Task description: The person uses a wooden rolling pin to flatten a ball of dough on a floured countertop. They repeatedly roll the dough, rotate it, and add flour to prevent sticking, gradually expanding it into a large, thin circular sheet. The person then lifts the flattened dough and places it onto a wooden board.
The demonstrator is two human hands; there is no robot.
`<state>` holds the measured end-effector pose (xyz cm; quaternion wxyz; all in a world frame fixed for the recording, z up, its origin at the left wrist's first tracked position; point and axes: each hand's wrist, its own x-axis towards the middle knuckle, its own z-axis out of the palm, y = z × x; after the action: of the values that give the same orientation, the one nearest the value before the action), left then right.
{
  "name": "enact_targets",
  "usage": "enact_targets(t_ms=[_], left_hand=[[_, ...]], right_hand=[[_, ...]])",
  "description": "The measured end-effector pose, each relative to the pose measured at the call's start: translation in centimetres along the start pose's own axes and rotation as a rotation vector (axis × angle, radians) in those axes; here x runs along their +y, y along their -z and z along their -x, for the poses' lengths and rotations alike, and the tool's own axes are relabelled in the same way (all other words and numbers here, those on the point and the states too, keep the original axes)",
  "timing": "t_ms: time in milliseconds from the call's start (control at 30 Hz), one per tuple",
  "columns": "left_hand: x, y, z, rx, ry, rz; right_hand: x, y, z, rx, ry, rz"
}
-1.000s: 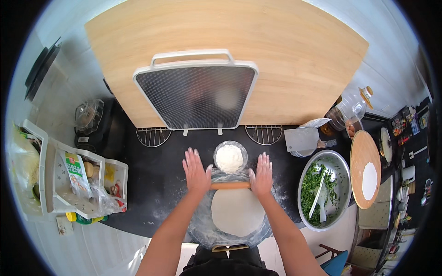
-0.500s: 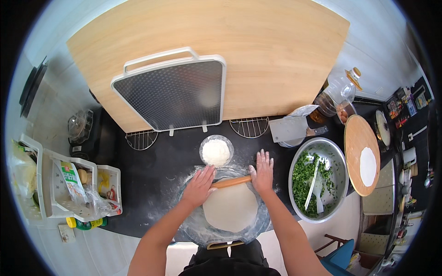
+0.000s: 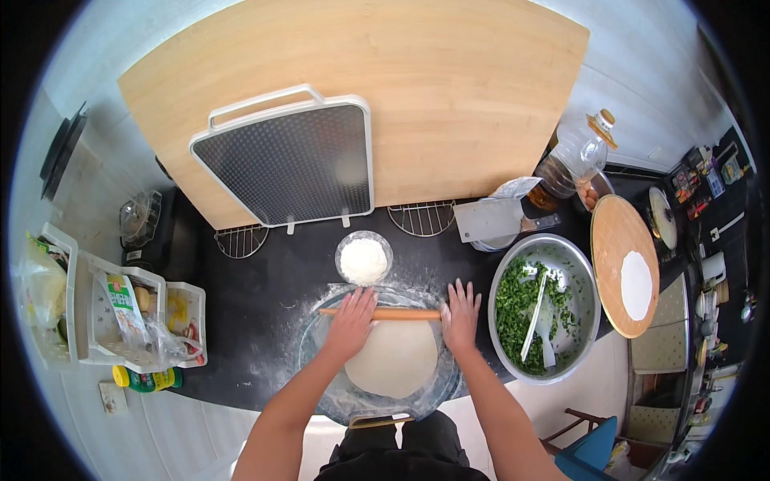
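Note:
A thin wooden rolling pin (image 3: 407,314) lies nearly level across the far edge of a flat, round sheet of dough (image 3: 391,362). My left hand (image 3: 350,322) rests flat over the pin's left part, fingers stretched out, and the pin's left tip shows beyond it. At the right end, my right hand (image 3: 460,319) lies palm down with fingers stretched and a little spread, touching the pin's end. Flour whitens both hands. Under the dough is a round, flour-dusted board (image 3: 314,383) with a handle at the near edge. Just beyond the pin sits a bowl of white flour (image 3: 363,260).
On the right stand a steel bowl (image 3: 591,337) of chopped greens with chopsticks and a white spatula, a cleaver (image 3: 491,220), and a round wooden board (image 3: 613,240) bearing a white disc. White baskets (image 3: 186,293) stand left. A black textured cutting board (image 3: 289,164) leans at the back.
The rolling pin has turned from slanted to nearly level, and its left tip now shows past my left hand. My right hand has come slightly nearer and to the right. The view has shifted a little.

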<state>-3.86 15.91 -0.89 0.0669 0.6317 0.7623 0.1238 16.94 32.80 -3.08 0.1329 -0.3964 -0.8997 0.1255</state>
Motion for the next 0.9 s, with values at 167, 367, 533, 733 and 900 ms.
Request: enact_targets(t_ms=[167,367,533,733,900], left_hand=[[0.5,-1.9,3.4,0.222,0.196,0.211],[2.7,-2.0,6.6,0.325,0.78,0.54],[-0.4,-5.3,6.2,0.259,0.673,0.452],[-1.7,-4.2,9.9,0.394,1.299,0.935],[0.0,-3.1,14.8,0.135,1.349,1.402]], right_hand=[[-0.6,0.6,2.6,-0.052,0.311,-0.085],[-1.7,0.3,6.6,0.051,0.156,-0.217],[-2.2,3.3,7.7,0.107,0.043,-0.25],[-2.2,5.5,9.7,0.074,0.061,-0.274],[-2.6,5.0,11.3,0.055,0.051,-0.346]])
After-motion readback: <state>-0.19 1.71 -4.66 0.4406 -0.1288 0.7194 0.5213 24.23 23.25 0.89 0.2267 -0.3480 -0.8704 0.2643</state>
